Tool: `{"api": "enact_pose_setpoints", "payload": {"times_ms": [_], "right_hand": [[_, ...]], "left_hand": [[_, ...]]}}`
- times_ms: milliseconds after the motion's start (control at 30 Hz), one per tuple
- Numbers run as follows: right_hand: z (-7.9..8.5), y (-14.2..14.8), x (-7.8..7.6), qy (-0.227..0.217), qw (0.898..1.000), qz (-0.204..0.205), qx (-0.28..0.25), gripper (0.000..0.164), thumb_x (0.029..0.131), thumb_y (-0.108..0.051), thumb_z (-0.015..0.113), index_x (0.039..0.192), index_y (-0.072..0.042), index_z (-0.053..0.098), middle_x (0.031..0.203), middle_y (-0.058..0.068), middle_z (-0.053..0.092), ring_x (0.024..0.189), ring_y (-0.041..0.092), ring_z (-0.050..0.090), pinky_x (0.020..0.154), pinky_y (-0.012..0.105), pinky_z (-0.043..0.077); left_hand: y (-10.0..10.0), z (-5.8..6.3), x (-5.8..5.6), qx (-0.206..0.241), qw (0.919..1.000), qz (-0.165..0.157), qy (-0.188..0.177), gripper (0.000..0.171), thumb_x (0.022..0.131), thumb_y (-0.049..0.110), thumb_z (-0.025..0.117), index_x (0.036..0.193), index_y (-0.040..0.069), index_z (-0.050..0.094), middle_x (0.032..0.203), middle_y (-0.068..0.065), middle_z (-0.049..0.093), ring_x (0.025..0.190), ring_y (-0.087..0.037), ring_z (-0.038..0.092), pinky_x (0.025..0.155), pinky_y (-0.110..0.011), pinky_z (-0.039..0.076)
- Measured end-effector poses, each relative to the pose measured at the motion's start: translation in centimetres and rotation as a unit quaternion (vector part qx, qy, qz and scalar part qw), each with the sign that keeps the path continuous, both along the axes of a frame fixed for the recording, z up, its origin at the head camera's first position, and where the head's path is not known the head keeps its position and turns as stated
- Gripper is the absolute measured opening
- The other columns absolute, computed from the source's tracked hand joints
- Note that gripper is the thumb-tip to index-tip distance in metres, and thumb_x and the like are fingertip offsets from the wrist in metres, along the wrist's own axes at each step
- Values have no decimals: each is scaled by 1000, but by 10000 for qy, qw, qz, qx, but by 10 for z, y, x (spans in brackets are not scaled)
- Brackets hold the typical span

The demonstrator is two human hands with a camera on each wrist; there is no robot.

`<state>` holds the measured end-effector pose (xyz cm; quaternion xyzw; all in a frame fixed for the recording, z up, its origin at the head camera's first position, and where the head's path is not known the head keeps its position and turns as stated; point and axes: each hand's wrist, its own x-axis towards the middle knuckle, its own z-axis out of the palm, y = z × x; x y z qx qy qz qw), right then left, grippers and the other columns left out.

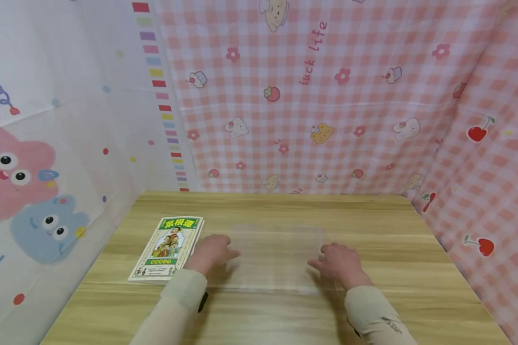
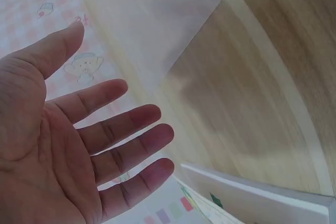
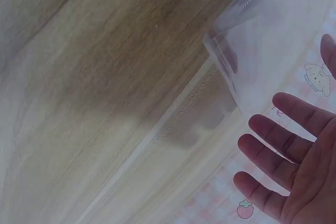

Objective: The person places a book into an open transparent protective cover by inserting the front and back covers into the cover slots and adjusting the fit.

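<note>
A clear plastic sheet [image 1: 276, 261] lies flat on the wooden table between the two hands; its see-through outline is faint in the head view. One edge of it [image 3: 226, 61] looks folded over in the right wrist view. At its left side hovers my left hand [image 1: 213, 251], fingers spread and holding nothing. On the opposite side is my right hand [image 1: 338, 262], its fingers apart and likewise without anything in them. Close to the left hand lies a book [image 1: 166, 249] with a green and cream illustrated cover. Whether either hand touches the sheet, I cannot tell.
The wooden table [image 1: 280, 206] is bordered at the back by a pink checked cloth [image 1: 285, 120]. A white cloth with cartoon figures [image 1: 112, 96] hangs on the left, and more patterned cloth [image 1: 492, 191] hangs on the right.
</note>
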<state>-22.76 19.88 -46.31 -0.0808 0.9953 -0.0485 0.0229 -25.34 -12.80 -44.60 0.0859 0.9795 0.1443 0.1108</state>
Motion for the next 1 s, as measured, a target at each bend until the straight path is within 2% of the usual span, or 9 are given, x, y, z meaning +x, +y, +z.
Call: {"api": "enact_pose_setpoints", "payload": {"times_ms": [133, 233, 300, 500, 567, 633, 833, 1000], "right_hand": [[-1, 1, 0, -112, 9999, -52, -60, 51, 81, -55, 62, 92, -6, 71, 89, 12, 71, 78, 31, 64, 65, 50, 53], [-1, 1, 0, -222, 9997, -87, -79, 51, 82, -54, 62, 94, -6, 71, 94, 13, 72, 82, 32, 64, 67, 51, 54], [-1, 1, 0, -284, 9995, -93, -80, 53, 82, -54, 62, 97, -5, 71, 98, 14, 72, 84, 33, 65, 68, 52, 54], [1, 1, 1, -292, 9995, -58, -85, 54, 82, -54, 62, 101, -5, 72, 102, 15, 73, 86, 34, 65, 68, 53, 54], [2, 1, 1, -298, 9995, -53, -97, 54, 82, -54, 62, 102, -5, 71, 103, 15, 72, 87, 34, 65, 69, 53, 54], [2, 1, 2, -318, 9994, -53, -106, 55, 82, -53, 62, 105, -4, 71, 105, 16, 72, 90, 35, 65, 70, 54, 54], [2, 3, 2, -320, 9994, -48, -93, 55, 83, -53, 61, 107, -4, 71, 106, 17, 72, 92, 36, 64, 71, 54, 54], [0, 6, 2, -332, 9994, -39, -65, 55, 83, -53, 61, 105, -4, 71, 105, 16, 72, 91, 35, 64, 71, 54, 54]], "left_hand": [[-8, 1, -2, -83, 9999, 50, 129, 46, 85, 46, 64, 101, 4, 70, 100, -13, 72, 82, -28, 63, 74, -48, 53], [-14, 4, -2, -115, 9996, 171, 211, 40, 84, 45, 65, 86, 6, 68, 84, -9, 70, 65, -21, 56, 58, -41, 50], [-18, 7, -2, -145, 9992, 254, 284, 38, 84, 45, 65, 79, 7, 66, 77, -7, 67, 61, -19, 53, 52, -39, 47], [-36, 6, -1, -134, 9973, 501, 512, 46, 85, 42, 65, 55, 13, 47, 52, 1, 41, 49, -15, 38, 42, -31, 31], [-41, 6, -1, -113, 9969, 571, 524, 49, 86, 41, 64, 52, 15, 41, 51, 2, 34, 47, -14, 32, 41, -30, 27], [-45, 7, 0, -129, 9964, 663, 518, 48, 86, 40, 65, 53, 14, 41, 51, 2, 34, 46, -14, 31, 41, -30, 27], [-64, 5, -2, -195, 9944, 845, 602, 38, 87, 40, 63, 65, 10, 56, 60, -4, 53, 52, -19, 46, 44, -35, 38], [-82, 4, -4, -240, 9921, 1154, 423, 41, 89, 40, 60, 63, 8, 54, 57, -5, 50, 48, -18, 46, 40, -33, 37]]}}
